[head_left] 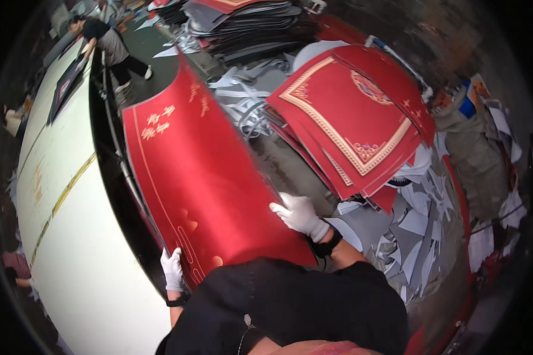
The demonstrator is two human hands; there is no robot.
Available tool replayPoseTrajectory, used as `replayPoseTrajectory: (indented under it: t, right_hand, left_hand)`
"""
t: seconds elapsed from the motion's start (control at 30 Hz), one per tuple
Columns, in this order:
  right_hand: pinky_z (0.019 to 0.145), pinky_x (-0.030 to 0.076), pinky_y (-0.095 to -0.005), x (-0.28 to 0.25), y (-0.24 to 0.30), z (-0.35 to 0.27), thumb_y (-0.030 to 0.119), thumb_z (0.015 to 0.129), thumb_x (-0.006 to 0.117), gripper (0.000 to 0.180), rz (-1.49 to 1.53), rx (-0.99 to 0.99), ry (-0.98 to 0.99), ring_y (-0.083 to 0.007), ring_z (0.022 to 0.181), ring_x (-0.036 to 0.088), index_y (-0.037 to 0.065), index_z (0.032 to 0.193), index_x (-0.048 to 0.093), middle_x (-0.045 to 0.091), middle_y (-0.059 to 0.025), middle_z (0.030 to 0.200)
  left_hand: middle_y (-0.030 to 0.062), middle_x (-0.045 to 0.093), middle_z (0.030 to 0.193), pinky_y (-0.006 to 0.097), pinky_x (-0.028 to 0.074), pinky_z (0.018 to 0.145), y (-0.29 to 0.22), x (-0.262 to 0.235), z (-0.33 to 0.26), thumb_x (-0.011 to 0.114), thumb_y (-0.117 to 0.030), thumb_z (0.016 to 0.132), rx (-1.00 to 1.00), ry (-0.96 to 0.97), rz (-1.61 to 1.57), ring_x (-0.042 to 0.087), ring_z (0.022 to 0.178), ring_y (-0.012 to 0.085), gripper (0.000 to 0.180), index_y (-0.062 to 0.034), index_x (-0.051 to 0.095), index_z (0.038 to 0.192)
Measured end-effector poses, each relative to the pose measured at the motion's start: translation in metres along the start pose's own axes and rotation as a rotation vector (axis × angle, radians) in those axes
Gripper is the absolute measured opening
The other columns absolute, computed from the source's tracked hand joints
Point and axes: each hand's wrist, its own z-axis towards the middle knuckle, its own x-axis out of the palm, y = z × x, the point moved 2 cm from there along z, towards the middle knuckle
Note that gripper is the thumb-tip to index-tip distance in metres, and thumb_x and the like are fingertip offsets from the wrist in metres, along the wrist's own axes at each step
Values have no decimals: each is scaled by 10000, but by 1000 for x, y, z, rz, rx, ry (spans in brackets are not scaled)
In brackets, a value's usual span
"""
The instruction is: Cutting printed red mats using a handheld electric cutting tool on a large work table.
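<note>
I hold a large red sheet [195, 165] with gold ornament, stretched out in front of me. My left hand [172, 269], in a white glove, grips its near left edge. My right hand [300, 215], also white-gloved with a black wristband, grips the sheet's right edge. The sheet bends upward toward its far end. A stack of similar red sheets with gold borders [355, 118] lies fanned out to the right of my right hand.
A long white table [71, 236] runs along the left, where another person [109, 47] in dark clothes leans at the far end. Dark sheet piles [249, 26] lie at the back. White and grey paper offcuts [420, 236] litter the floor on the right.
</note>
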Motion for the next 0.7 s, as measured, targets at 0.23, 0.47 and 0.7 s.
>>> replayPoseTrajectory:
  t: [0.23,0.47,0.7]
  right_hand:
    - [454,465,-347,-113,-78,-110,107,693,685,274,-338,-145,-375,-231,538,565,178,955,652,546,-83,795]
    - [465,444,-385,-181,-107,-155,136,790,706,112,-469,91,-664,-263,501,579,101,866,632,567,-64,582]
    - [475,455,-396,-228,-161,-142,162,812,685,148,-419,278,-850,-274,492,571,105,947,661,558,-89,582]
  left_hand:
    - [-38,610,854,201,400,568,-17,178,18,557,-6,885,29,305,-51,483,643,29,277,-21,603,1157]
    - [63,652,1106,273,472,859,-54,320,24,565,-36,904,123,615,90,589,938,127,333,17,559,1232]
    - [73,653,1112,276,483,843,-61,432,56,566,-52,909,135,726,97,592,933,128,312,19,569,1213]
